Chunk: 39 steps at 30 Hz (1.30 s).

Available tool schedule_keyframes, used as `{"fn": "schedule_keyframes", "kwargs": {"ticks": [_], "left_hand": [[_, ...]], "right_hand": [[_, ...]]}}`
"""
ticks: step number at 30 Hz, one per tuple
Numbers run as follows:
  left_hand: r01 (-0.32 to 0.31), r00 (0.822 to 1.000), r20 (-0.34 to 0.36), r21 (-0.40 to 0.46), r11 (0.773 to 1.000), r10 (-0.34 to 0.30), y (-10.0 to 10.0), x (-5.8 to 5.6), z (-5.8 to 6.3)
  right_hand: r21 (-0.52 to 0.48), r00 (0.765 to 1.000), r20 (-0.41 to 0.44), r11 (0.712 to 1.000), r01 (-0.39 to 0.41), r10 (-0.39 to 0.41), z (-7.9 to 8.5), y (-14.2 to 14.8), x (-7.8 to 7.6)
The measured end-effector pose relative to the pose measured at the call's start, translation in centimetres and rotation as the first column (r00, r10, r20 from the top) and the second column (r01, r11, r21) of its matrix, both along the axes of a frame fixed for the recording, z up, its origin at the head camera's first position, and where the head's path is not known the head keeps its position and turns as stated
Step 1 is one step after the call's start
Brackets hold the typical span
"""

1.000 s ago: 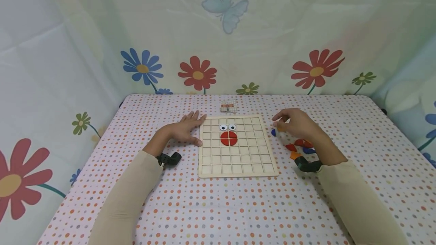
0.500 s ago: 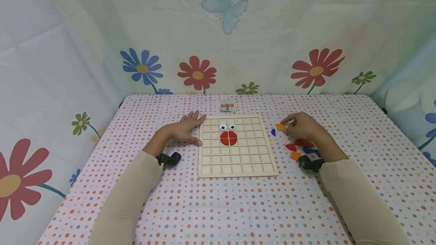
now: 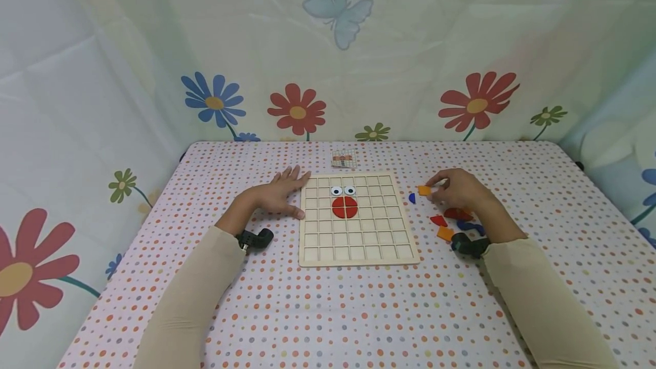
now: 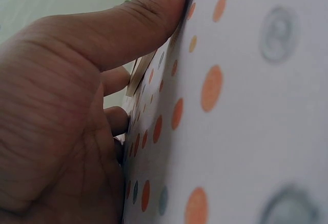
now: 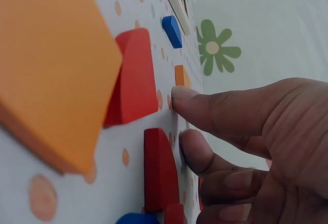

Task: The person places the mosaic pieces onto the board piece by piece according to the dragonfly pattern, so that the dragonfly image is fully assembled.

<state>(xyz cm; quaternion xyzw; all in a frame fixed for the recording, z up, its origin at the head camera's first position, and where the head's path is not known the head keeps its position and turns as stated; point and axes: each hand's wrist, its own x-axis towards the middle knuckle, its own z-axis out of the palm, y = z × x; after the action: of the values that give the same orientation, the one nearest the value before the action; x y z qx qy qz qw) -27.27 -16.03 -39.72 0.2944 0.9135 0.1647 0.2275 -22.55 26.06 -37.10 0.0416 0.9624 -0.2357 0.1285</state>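
A wooden grid board (image 3: 359, 252) lies on the table, with two googly eye pieces (image 3: 343, 191) and a red circle of quarter pieces (image 3: 345, 208) on it. My left hand (image 3: 278, 193) rests at its left edge, fingers spread; the left wrist view shows the thumb (image 4: 148, 24) close over the cloth. To the right of the board, my right hand (image 3: 455, 189) pinches an orange square piece (image 3: 424, 190) between thumb and index finger, low over the table. In the right wrist view the thumb (image 5: 215, 108) partly covers that orange piece (image 5: 182, 75).
A blue half-round piece (image 3: 412, 199) lies between board and right hand. Nearer me are red pieces (image 3: 458, 214), a small red piece (image 3: 438, 220), a blue piece (image 3: 468, 226) and another orange piece (image 3: 445, 233). A small picture card (image 3: 344, 158) lies behind the board.
My right hand has drawn back to the right from over the blue piece, and its fingertips now sit at the orange square's right side. The left hand has stayed still.
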Motion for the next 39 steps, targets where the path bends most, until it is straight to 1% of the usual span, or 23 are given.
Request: {"fn": "schedule_keyframes", "kwargs": {"ticks": [3,9,20,31,39], "left_hand": [[0.0,1.0,-0.002,0.004,1.0,0.0,0.06,0.01,0.05],[-0.002,1.0,-0.005,0.003,1.0,0.002,0.01,-0.02,-0.02],[-0.009,1.0,0.004,-0.005,1.0,0.009,0.1,0.02,0.07],[-0.011,1.0,0.0,-0.002,1.0,0.011,0.14,-0.09,-0.15],[-0.016,1.0,-0.001,-0.01,1.0,0.016,0.05,-0.19,-0.33]], "right_hand": [[0.006,1.0,-0.002,1.0,0.004,-0.004,0.1,0.1,0.05],[0.024,1.0,-0.003,1.0,-0.018,0.018,0.26,0.15,0.14],[0.045,0.998,-0.032,0.998,-0.047,0.049,-0.19,0.38,0.06],[0.072,0.998,-0.06,0.997,-0.014,0.018,-0.12,0.23,0.32],[0.038,0.993,-0.121,0.999,-0.003,0.007,-0.07,-0.32,0.53]]}}
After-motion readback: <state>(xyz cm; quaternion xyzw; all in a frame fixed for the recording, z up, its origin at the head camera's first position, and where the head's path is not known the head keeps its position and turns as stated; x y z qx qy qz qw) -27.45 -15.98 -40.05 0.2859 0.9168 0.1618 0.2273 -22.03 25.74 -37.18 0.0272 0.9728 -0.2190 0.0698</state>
